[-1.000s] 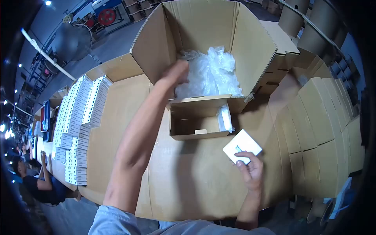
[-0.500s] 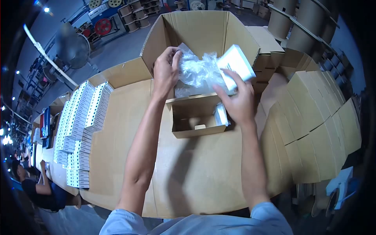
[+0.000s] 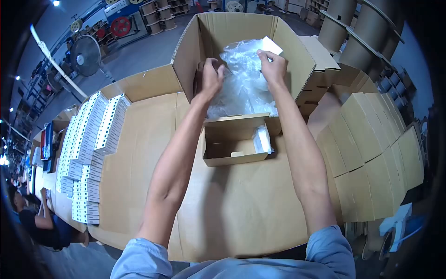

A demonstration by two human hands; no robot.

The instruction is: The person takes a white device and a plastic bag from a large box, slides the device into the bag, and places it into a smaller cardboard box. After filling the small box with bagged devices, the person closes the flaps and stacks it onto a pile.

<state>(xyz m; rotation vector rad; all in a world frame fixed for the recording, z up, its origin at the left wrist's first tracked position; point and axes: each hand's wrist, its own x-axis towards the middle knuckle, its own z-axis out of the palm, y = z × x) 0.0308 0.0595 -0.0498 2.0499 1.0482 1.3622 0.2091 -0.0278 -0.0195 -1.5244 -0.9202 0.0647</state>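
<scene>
Both hands moved deeper into carton [image 3: 297,46], gripping plastic bag [image 3: 244,88].

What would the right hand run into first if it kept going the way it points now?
Most likely the clear plastic bag: the right hand holds a white box against its top, inside the big carton. Depth is unclear.

Rows of small white printed cartons [image 3: 88,149] lie at nine o'clock; flat brown cardboard stacks [image 3: 376,158] at three; a grey fan [image 3: 82,56] at ten.
</scene>
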